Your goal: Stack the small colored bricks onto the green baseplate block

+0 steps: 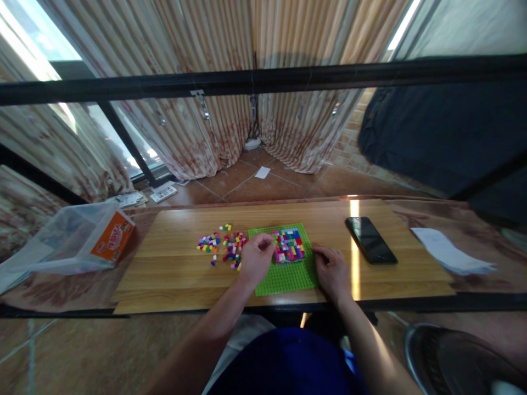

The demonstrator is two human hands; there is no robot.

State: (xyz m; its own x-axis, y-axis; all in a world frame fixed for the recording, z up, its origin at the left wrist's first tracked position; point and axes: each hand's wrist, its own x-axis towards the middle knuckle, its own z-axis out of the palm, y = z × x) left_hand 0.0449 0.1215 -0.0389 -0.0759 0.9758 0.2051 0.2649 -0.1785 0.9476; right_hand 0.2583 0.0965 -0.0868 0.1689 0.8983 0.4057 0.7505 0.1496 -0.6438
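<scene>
A green baseplate (pixel 288 277) lies on the wooden table (pixel 173 274). A block of multicoloured small bricks (pixel 289 245) covers its far middle. My left hand (pixel 256 259) is over the plate's left edge, fingers curled in a pinch at the left side of the brick block; what it pinches is too small to make out. My right hand (pixel 332 269) rests at the plate's right edge, fingers curled against it. A scatter of loose coloured bricks (pixel 224 244) lies just left of my left hand.
A black phone (pixel 371 240) lies right of the plate. A white paper (pixel 450 252) sits at the far right. A clear plastic bag with an orange box (pixel 112 236) is at the left end. Curtains and a black rail stand behind.
</scene>
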